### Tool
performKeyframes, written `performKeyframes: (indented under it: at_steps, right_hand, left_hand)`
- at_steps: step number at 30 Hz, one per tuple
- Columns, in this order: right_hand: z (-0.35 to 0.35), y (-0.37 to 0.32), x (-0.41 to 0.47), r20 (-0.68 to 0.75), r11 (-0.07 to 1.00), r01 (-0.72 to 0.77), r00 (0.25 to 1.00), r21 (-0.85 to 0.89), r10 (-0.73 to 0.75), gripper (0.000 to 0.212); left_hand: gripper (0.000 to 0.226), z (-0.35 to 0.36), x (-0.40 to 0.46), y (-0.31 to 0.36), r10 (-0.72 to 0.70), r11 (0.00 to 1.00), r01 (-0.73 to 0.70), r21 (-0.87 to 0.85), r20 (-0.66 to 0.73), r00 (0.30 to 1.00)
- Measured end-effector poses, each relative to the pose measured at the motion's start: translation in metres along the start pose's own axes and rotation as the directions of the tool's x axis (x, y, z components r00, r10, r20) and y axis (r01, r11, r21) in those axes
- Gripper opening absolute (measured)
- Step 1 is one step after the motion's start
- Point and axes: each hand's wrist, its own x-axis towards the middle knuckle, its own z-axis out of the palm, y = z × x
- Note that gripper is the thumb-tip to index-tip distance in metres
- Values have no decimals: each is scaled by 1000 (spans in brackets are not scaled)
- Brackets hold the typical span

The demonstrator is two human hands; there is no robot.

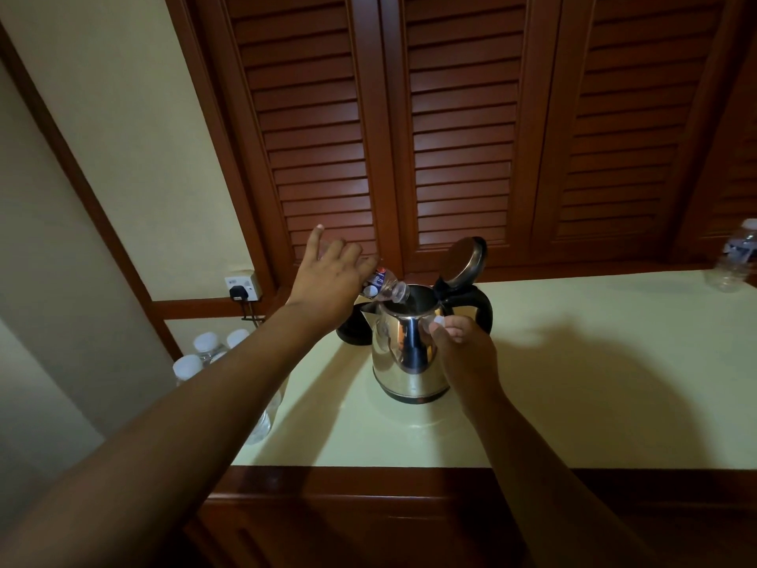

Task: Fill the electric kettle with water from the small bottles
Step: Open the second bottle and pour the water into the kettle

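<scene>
A shiny steel electric kettle (403, 354) stands on the pale counter (573, 383) with its lid (465, 262) flipped up and its black handle at the back right. My left hand (327, 276) grips a small clear water bottle (383, 285), tipped down with its open mouth over the kettle's opening. My right hand (463, 346) rests against the kettle's right side and pinches a small white bottle cap (439, 320) between the fingertips.
Several capped small bottles (205, 350) stand beside the counter's left edge, partly behind my left arm. Another bottle (735, 256) stands at the far right. A black kettle base (352, 325) lies behind the kettle. A wall socket with a plug (242, 288) is at the left. Louvred wooden doors (450, 129) rise behind.
</scene>
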Motion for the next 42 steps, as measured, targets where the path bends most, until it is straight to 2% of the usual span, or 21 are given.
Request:
performKeyframes:
  at_steps: [7, 16, 20, 23, 25, 26, 28, 31, 34, 36, 42]
  right_hand:
    - [0, 1, -6, -6, 1000, 25, 1000, 1, -25, 8]
    - [3, 5, -10, 20, 996, 75, 997, -43, -74, 7]
    - [1, 6, -10, 35, 994, 97, 995, -53, -95, 13]
    - [-7, 2, -14, 41, 991, 135, 990, -24, -134, 17]
    - [-15, -3, -16, 59, 990, 139, 989, -17, -138, 9]
    - [-19, -6, -15, 80, 990, 141, 987, -16, -139, 6]
    - [-29, -13, -12, 135, 987, 159, 979, -24, -154, 15]
    - [-41, -25, -8, 248, 968, 244, 942, -48, -225, 20]
    - [-49, -28, -4, 328, 916, 365, 897, -165, -298, 24]
    - [-53, -25, -1, 367, 890, 393, 883, -233, -293, 26]
    - [-61, -21, -1, 508, 828, 399, 845, -394, -166, 27]
  left_hand:
    - [64, 2, -3, 3, -18, 999, 18, -27, 9, 1000]
    - [62, 9, -9, 5, -45, 996, 46, -72, 9, 999]
    - [58, 13, -17, 8, -146, 966, 140, -219, -8, 989]
    - [59, 17, -34, 20, -296, 845, 296, -445, 72, 953]
    - [59, 23, -50, 33, -383, 657, 368, -657, 129, 915]
    - [58, 25, -58, 41, -407, 542, 373, -753, 152, 901]
    - [58, 30, -74, 59, -415, 346, 346, -872, 189, 890]
    - [55, 32, -93, 85, -386, 193, 309, -931, 217, 896]
    - [52, 33, -102, 105, -358, 102, 290, -952, 237, 903]
    - [47, 36, -104, 115, -345, 77, 293, -953, 251, 905]
    - [55, 45, -110, 135, -328, 163, 264, -951, 200, 923]
